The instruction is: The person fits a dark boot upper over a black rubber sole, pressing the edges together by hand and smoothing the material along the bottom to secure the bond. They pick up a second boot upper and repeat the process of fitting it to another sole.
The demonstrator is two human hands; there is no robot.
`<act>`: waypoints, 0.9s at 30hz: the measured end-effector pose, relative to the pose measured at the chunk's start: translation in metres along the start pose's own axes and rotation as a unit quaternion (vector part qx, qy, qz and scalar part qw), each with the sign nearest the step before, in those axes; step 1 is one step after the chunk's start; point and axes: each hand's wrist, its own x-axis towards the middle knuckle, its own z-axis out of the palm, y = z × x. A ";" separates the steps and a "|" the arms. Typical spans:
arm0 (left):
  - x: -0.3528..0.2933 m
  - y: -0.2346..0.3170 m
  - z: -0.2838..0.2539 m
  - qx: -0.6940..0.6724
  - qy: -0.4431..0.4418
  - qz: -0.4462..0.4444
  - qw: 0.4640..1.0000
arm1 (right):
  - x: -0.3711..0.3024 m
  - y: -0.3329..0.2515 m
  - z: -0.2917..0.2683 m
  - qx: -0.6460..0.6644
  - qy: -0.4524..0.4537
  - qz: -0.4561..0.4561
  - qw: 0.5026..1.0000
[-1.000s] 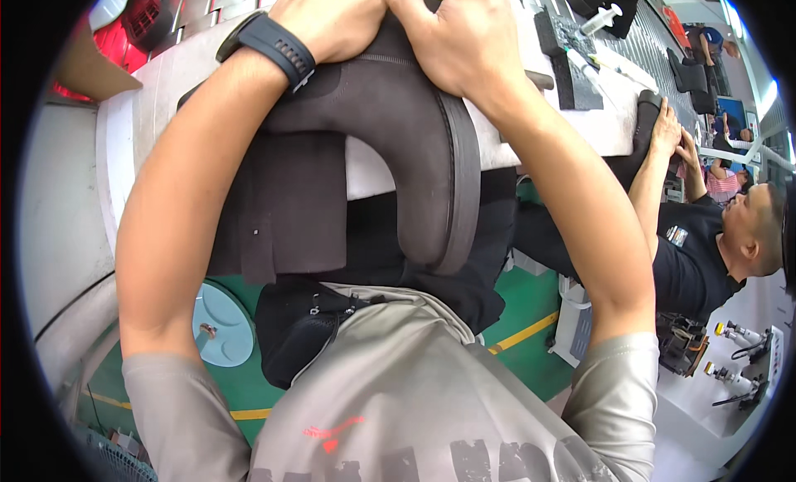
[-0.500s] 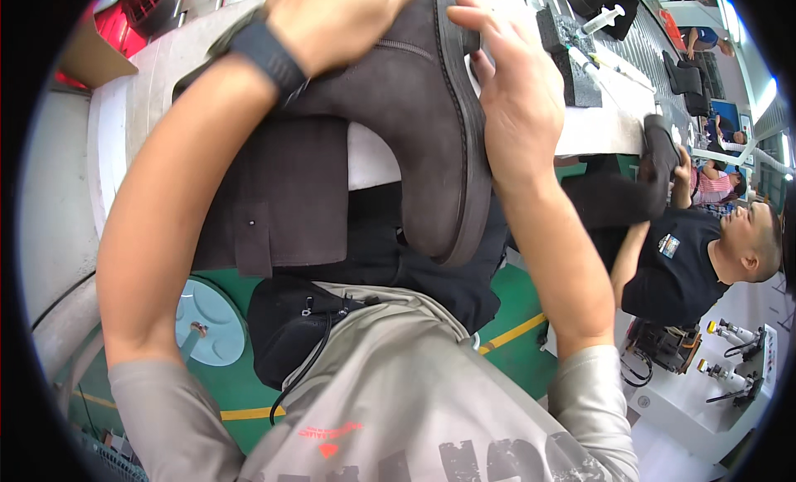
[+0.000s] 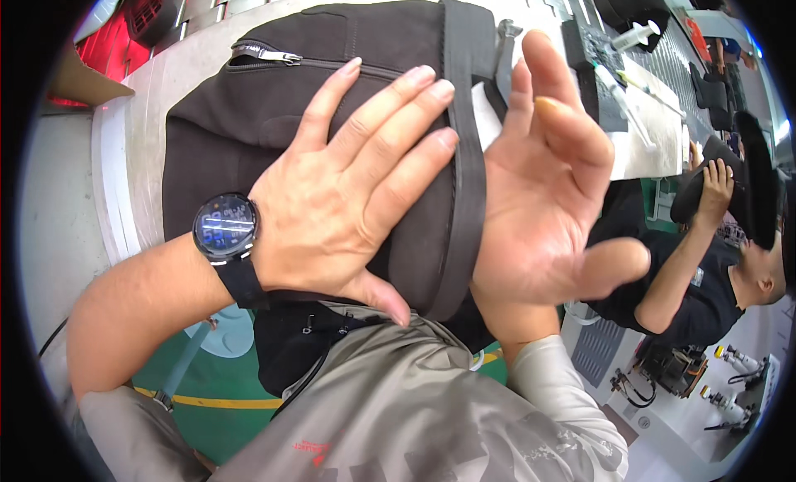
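A dark brown boot (image 3: 224,142) lies on its side on the table (image 3: 149,84), with its dark sole (image 3: 464,183) to the right. Its side zipper (image 3: 274,55) shows near the top, with a small gap by the silver pull. My left hand (image 3: 340,179) rests flat on the boot's upper, fingers stretched toward the sole edge and thumb apart. Beside the sole, my right hand (image 3: 547,183) is turned palm up, fingers loosely bent and apart, with nothing in it. Whether its palm edge touches the sole, I cannot tell.
Beyond my right hand are a metal tool (image 3: 506,51), a black foam block (image 3: 597,67) and a syringe (image 3: 634,36). A cardboard piece (image 3: 91,80) stands at far left. Below is a light blue stool (image 3: 228,337). At right a co-worker (image 3: 680,275) handles a dark boot.
The boot has turned and shifted, so its zipper now shows at the top. My left hand has come down flat on it. My right hand has turned palm up by the sole.
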 end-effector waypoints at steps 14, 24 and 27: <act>-0.001 -0.010 0.013 -0.035 0.039 -0.027 0.998 | 0.063 -0.015 0.030 -0.434 -0.357 0.016 0.827; -0.018 0.071 0.022 -0.023 0.181 -0.117 0.976 | 0.072 -0.005 -0.005 -0.392 -0.111 0.107 0.907; -0.032 0.112 0.057 -0.075 0.234 -0.185 0.951 | 0.110 0.007 0.002 -0.521 -0.219 0.198 0.801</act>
